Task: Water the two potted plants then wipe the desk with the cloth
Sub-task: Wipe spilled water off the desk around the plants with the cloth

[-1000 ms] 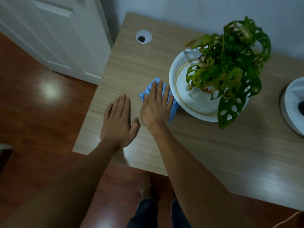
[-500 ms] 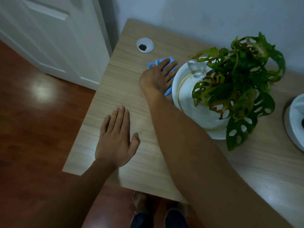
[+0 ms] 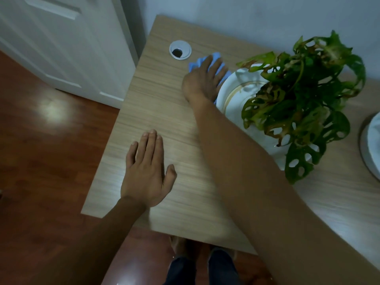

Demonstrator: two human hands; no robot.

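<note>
right hand (image 3: 202,80): flat on the blue cloth (image 3: 213,61), fingers spread, pressing it on the desk (image 3: 164,112), not clamped around it.
cloth: far part of the desk, between the round cable hole (image 3: 180,49) and the white plate (image 3: 232,95).
left hand (image 3: 147,171): open, palm flat on the near desk, holds nothing.
plant (image 3: 298,99): stands on the plate.
writing: no readable label or brand.

Cloth (image 3: 213,60) mostly hidden — second pot (image 3: 373,140) cut off.
</note>
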